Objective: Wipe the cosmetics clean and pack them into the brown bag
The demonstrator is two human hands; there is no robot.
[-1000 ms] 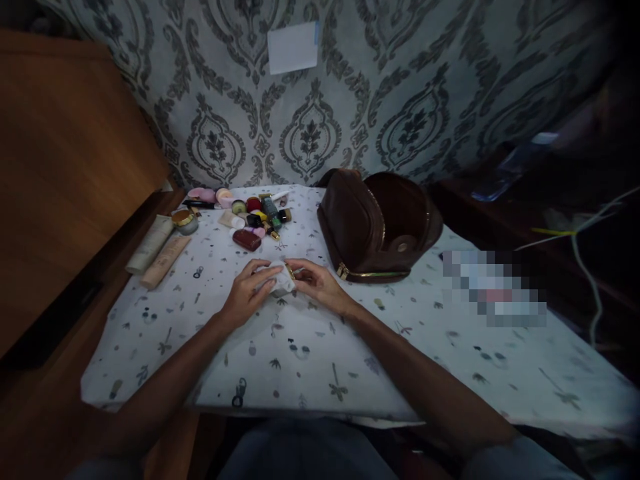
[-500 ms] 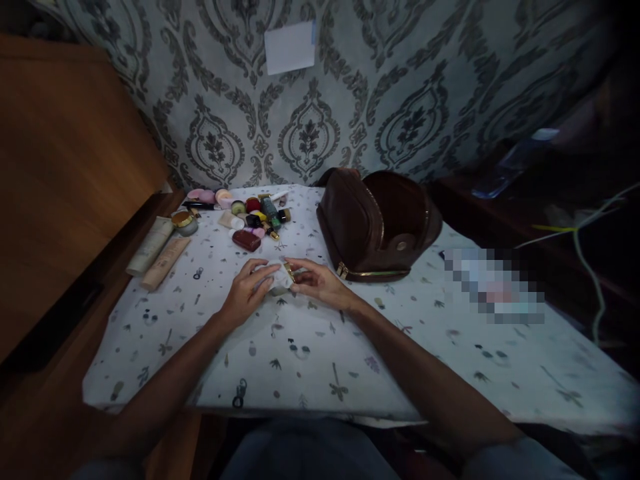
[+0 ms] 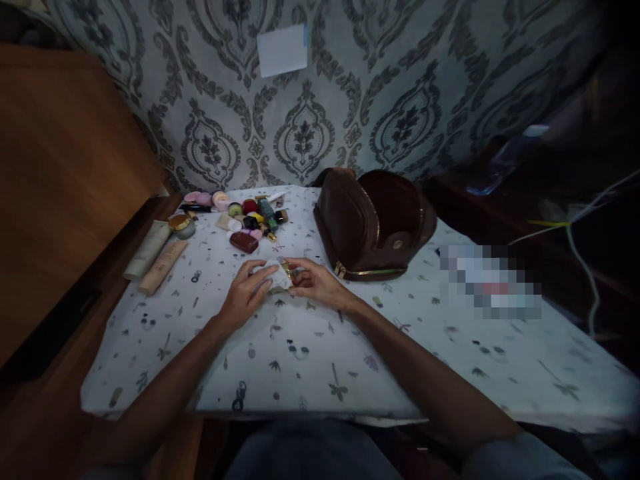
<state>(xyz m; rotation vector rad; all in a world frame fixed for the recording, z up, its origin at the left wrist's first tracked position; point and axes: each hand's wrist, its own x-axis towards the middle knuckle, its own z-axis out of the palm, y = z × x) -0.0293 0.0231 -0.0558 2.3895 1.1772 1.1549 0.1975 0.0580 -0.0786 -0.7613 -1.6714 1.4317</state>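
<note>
My left hand (image 3: 246, 292) presses a white cloth or wipe (image 3: 275, 275) with its fingers, above the patterned tablecloth. My right hand (image 3: 316, 283) pinches a small gold-trimmed item (image 3: 287, 272) from the right, and the white material touches it. Most of that item is covered by the fingers and the white material. Beyond my hands lie a dark red case (image 3: 244, 241) and a pile of small cosmetics, among them a green bottle (image 3: 269, 212). The brown bag (image 3: 350, 223) stands unzipped to the right of the pile.
Two tubes, one grey (image 3: 147, 250) and one peach (image 3: 163, 267), lie at the left beside a gold-lidded jar (image 3: 182, 225). A wooden panel (image 3: 70, 167) rises at the left. A blurred-out object (image 3: 490, 280), a clear bottle (image 3: 510, 160) and a cable (image 3: 583, 267) are at the right.
The view has shifted slightly. Both hands stay around the small item, with little visible change in their hold.
</note>
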